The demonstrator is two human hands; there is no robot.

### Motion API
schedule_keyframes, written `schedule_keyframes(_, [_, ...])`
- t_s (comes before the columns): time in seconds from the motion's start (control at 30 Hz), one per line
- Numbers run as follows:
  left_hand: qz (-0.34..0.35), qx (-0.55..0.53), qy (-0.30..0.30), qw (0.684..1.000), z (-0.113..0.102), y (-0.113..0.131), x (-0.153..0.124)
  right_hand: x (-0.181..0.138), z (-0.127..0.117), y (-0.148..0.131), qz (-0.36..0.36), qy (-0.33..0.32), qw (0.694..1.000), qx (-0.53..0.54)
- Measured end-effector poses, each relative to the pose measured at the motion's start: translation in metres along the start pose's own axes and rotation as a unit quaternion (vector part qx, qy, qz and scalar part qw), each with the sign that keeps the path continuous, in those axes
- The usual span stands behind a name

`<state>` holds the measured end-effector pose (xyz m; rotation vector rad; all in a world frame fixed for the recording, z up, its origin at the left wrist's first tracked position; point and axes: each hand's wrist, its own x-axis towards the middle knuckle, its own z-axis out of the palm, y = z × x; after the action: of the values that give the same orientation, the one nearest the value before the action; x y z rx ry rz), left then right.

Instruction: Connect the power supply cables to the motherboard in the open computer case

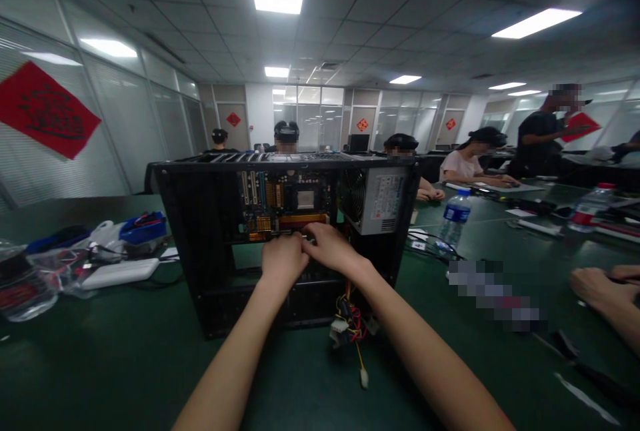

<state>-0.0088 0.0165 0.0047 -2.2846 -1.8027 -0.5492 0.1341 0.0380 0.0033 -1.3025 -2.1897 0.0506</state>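
Note:
An open black computer case [183, 251] stands before me on the green table, its motherboard [317, 181] showing inside. My left hand [284, 256] and my right hand [327, 244] meet at the board's lower edge, just below the reddish-brown memory slots [300, 221]. Fingers of both hands are curled in and nearly touch each other. Whatever they pinch is small and mostly hidden behind them. To the upper right sits the silver power supply [384, 201]. Its bundled cables [353, 324] hang out of the case beneath my right forearm.
Left of the case lie a blue pouch [143, 227], a white flat box [120, 274] and a large bottle [23, 291]. A water bottle [455, 217] and black cables stand to the right. Another person's hands [607, 291] rest at the right edge; more people sit beyond.

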Motion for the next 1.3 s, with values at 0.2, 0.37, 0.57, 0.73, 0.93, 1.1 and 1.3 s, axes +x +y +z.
schedule_keyframes(0.2, [0.041,-0.052,-0.016,0.998,0.003,-0.003,0.002,-0.018,-0.037,-0.011,0.039,-0.067,0.987,-0.142])
schedule_keyframes(0.37, [0.098,-0.123,-0.074,0.985,0.009,-0.005,0.004,-0.021,-0.024,-0.004,0.075,-0.224,0.946,-0.221])
schedule_keyframes(0.57, [0.09,-0.197,-0.087,0.972,0.011,-0.009,0.005,-0.007,0.0,0.007,0.015,-0.274,0.945,-0.179])
schedule_keyframes(0.73, [0.047,-0.302,-0.07,0.95,0.013,-0.015,0.013,-0.011,-0.012,-0.015,-0.011,-0.147,0.973,-0.176])
schedule_keyframes(0.93, [0.04,-0.496,-0.164,0.852,0.003,-0.005,0.0,-0.021,-0.046,-0.045,-0.002,0.029,0.994,-0.103])
schedule_keyframes(1.1, [0.089,-0.599,-0.279,0.745,-0.009,0.006,-0.015,-0.054,-0.081,-0.055,-0.035,-0.077,0.991,-0.1])
schedule_keyframes(1.3, [0.032,-0.666,-0.289,0.687,-0.001,0.016,-0.011,-0.073,-0.098,-0.061,0.135,-0.167,0.952,-0.218])
